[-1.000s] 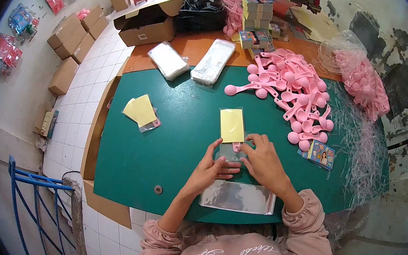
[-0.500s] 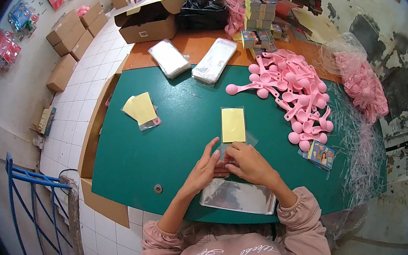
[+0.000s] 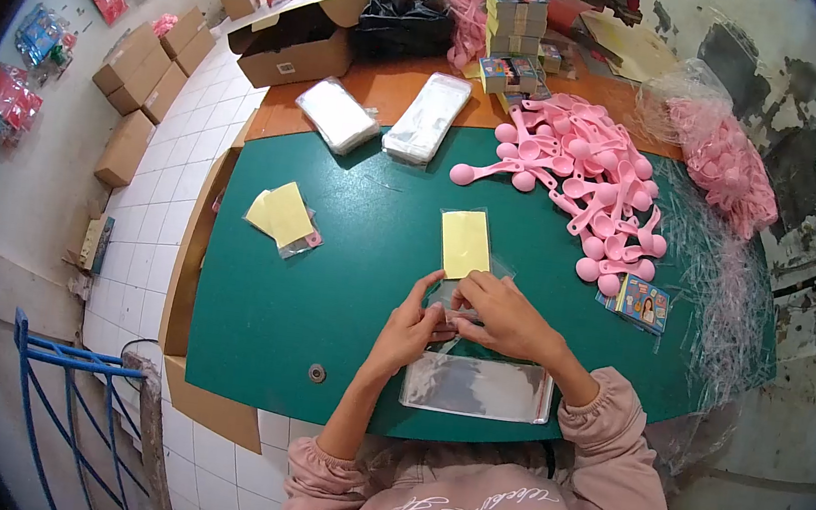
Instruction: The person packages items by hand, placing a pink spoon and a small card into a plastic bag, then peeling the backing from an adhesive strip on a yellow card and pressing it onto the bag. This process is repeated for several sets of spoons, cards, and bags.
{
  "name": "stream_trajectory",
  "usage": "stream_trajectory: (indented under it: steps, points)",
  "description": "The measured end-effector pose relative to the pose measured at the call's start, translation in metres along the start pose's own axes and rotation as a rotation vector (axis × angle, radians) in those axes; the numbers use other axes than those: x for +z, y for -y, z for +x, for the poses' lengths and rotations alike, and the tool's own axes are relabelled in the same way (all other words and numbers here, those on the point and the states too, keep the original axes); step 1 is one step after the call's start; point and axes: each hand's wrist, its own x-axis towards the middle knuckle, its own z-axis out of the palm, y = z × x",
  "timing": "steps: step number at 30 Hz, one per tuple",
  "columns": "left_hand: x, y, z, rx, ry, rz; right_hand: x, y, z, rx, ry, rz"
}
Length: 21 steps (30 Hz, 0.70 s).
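A yellow card (image 3: 466,246) lies in a clear plastic bag (image 3: 444,292) at the middle of the green table. My left hand (image 3: 409,331) is at the bag's near end, fingers curled on the plastic and the index finger reaching up along its left edge. From the right, my right hand (image 3: 506,319) pinches the same end, its fingertips meeting those of the left. Both hands partly cover this part of the bag. Just below them lies a stack of clear plastic sleeves (image 3: 478,388).
Pink measuring spoons (image 3: 602,187) are heaped at the right, beside a small stack of printed cards (image 3: 644,304). Bagged yellow cards (image 3: 287,216) lie at the left. Two bundles of clear bags (image 3: 427,119) sit at the back. A metal washer (image 3: 317,374) is near the front edge.
My left fingers have curled in from a flatter pose, and both hands have come closer together on the bag's near end. The yellow card has shifted slightly away from me.
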Motion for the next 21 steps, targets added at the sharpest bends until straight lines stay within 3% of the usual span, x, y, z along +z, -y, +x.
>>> stream_trajectory:
  steps: [6,15,21]
  points:
    - [-0.001,-0.006,-0.006,-0.023,-0.018,-0.075,0.004,-0.002,0.004,-0.042,0.036,0.023]
    - [-0.004,-0.005,-0.002,-0.078,0.024,-0.203,0.025,-0.002,0.002,-0.120,-0.068,-0.164]
    - [-0.008,0.006,0.008,0.021,-0.019,-0.041,0.012,0.000,-0.004,-0.190,0.043,0.027]
